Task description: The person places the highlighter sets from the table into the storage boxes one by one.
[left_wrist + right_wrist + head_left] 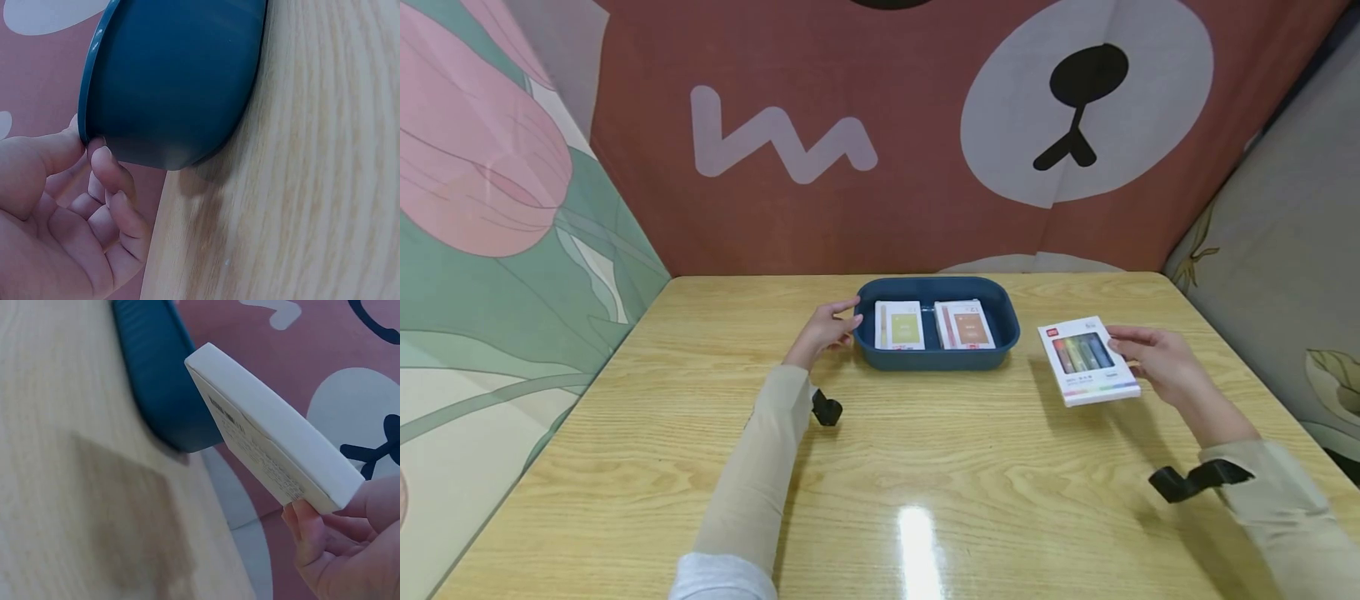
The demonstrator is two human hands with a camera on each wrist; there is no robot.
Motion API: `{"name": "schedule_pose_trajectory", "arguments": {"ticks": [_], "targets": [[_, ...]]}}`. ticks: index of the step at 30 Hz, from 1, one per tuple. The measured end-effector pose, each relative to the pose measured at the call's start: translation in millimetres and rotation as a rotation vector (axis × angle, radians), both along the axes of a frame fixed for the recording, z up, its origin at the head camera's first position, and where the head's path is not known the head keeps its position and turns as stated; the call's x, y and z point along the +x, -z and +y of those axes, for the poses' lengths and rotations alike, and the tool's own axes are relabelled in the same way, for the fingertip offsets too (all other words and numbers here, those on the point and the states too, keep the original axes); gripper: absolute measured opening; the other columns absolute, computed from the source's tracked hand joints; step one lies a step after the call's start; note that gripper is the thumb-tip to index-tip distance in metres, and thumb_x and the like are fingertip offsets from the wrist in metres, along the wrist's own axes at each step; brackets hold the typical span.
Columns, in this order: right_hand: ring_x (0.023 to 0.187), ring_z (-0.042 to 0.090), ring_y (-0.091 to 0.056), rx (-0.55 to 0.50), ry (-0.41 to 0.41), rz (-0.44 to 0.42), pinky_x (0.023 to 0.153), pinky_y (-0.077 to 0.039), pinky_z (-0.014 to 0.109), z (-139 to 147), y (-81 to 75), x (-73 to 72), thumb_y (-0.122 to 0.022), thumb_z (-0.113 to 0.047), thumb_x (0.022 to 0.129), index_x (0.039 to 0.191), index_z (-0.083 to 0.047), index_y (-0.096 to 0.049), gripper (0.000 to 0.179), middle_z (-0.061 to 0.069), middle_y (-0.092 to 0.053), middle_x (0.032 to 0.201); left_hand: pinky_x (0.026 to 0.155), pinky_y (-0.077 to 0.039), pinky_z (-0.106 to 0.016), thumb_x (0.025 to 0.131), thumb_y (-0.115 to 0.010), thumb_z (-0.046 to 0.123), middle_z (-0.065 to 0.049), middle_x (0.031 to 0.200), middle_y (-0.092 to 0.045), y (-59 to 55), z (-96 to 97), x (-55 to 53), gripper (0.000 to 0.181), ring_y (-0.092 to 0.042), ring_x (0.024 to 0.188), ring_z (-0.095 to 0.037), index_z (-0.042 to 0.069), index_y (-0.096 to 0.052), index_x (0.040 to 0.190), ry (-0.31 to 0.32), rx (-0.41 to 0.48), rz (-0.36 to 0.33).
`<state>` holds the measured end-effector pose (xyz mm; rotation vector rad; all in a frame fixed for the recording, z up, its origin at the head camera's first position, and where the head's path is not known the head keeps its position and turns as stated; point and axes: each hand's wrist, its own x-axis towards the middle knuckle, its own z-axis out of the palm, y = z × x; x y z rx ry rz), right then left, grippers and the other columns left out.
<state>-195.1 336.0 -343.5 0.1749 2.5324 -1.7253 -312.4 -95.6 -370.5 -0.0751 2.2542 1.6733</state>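
Note:
A dark blue plastic bin (936,358) stands near the table's back edge. At its left end, my left hand (825,331) pinches the rim between thumb and fingers, as the left wrist view also shows on the bin's wall (175,81). Inside the bin lie two white boxes side by side, one with a yellow-green label (898,325), the other with an orange-brown label (964,325). To the right of the bin, my right hand (1161,362) grips a white box of coloured sticks (1090,362) by its right edge, tilted above the table. Printed text covers the box's underside (250,447).
The light wood table (880,467) carries the bin. Behind it hangs a red-brown cloth (775,225) with a cartoon face, and floral panels rise at left (490,292) and right (1277,275).

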Motion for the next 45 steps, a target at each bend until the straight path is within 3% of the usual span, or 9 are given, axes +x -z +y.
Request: {"name": "schedule_pose_trajectory", "arguments": {"ticks": [6,8,13,16,20,27,31,38,45], "targets": [[0.075,0.001,-0.054,-0.039,0.027,0.041,0.063,-0.048,0.025,-7,-9.3,-7.9,-0.050,-0.020,0.092,0.129,0.009,-0.039,0.048,-0.019,-0.052,0.086,0.054,-0.037,-0.032,0.090,-0.055,0.019,-0.008,0.069,-0.051,-2.2,0.1,0.6,0.044,-0.051,0.058,-0.021,0.029,-0.046,0.132,0.006,-0.009,-0.004],[0.077,0.002,-0.054,-0.030,0.030,0.044,0.064,-0.047,0.024,-10,-9.8,-12.6,-0.050,-0.022,0.092,0.131,0.012,-0.034,0.054,-0.009,-0.053,0.095,0.054,-0.036,-0.032,0.090,-0.055,0.019,-0.008,0.070,-0.052,-2.3,-0.1,0.4,0.044,-0.051,0.058,-0.021,0.029,-0.046,0.132,0.006,-0.007,-0.002],[0.080,0.007,-0.055,-0.118,0.038,0.063,0.064,-0.048,0.026,-9,-0.8,-33.2,-0.054,-0.022,0.090,0.130,0.005,-0.042,0.050,0.014,-0.048,0.115,0.054,-0.036,-0.032,0.090,-0.054,0.018,-0.010,0.070,-0.052,-1.1,-0.4,-0.4,0.044,-0.051,0.056,-0.020,0.028,-0.045,0.133,0.008,-0.008,-0.005],[0.082,0.010,-0.056,-0.147,0.056,0.067,0.065,-0.048,0.028,-12,2.6,-46.5,-0.057,-0.023,0.089,0.130,0.001,-0.045,0.049,0.015,-0.048,0.117,0.054,-0.036,-0.031,0.090,-0.055,0.019,-0.008,0.069,-0.052,-0.7,-0.2,-0.4,0.044,-0.051,0.056,-0.019,0.029,-0.045,0.132,0.006,-0.011,-0.004],[0.080,0.012,-0.057,-0.198,0.073,0.092,0.063,-0.049,0.030,-22,1.8,-59.5,-0.061,-0.023,0.086,0.125,-0.001,-0.052,0.045,0.005,-0.056,0.105,0.053,-0.037,-0.028,0.089,-0.056,0.022,-0.008,0.070,-0.051,-0.9,0.0,0.7,0.043,-0.051,0.056,-0.018,0.030,-0.047,0.131,0.000,-0.013,0.003],[0.065,0.004,-0.057,-0.237,0.091,0.099,0.055,-0.048,0.022,-63,-24.7,-54.4,-0.054,-0.008,0.089,0.128,0.014,-0.037,0.048,-0.011,-0.058,0.075,0.048,-0.037,-0.027,0.089,-0.056,0.021,-0.008,0.070,-0.052,-1.1,0.4,0.2,0.044,-0.052,0.055,-0.017,0.029,-0.046,0.132,0.016,-0.021,0.017],[0.064,0.003,-0.057,-0.179,0.101,0.106,0.055,-0.048,0.022,-76,-26.7,-62.8,-0.051,-0.006,0.090,0.127,0.013,-0.041,0.042,-0.005,-0.057,0.080,0.051,-0.036,-0.028,0.089,-0.055,0.020,-0.008,0.070,-0.052,-0.9,0.3,-0.8,0.044,-0.052,0.057,-0.020,0.029,-0.046,0.132,0.006,-0.007,-0.001],[0.063,0.004,-0.053,-0.070,0.132,0.140,0.054,-0.048,0.021,-98,-24.5,-78.6,-0.052,-0.006,0.090,0.122,0.012,-0.048,0.037,0.020,-0.053,0.104,0.051,-0.036,-0.030,0.090,-0.055,0.020,-0.007,0.069,-0.051,-1.6,-0.8,-1.1,0.045,-0.051,0.057,-0.020,0.029,-0.045,0.133,0.012,-0.006,-0.010],[0.055,0.002,-0.052,-0.056,0.146,0.164,0.047,-0.046,0.019,-114,-11.9,-89.8,-0.052,-0.001,0.088,0.117,0.013,-0.052,0.032,0.017,-0.056,0.094,0.051,-0.036,-0.029,0.090,-0.055,0.020,-0.007,0.071,-0.051,-1.6,0.0,-1.0,0.045,-0.051,0.056,-0.019,0.028,-0.045,0.133,0.008,-0.013,-0.007]]}}
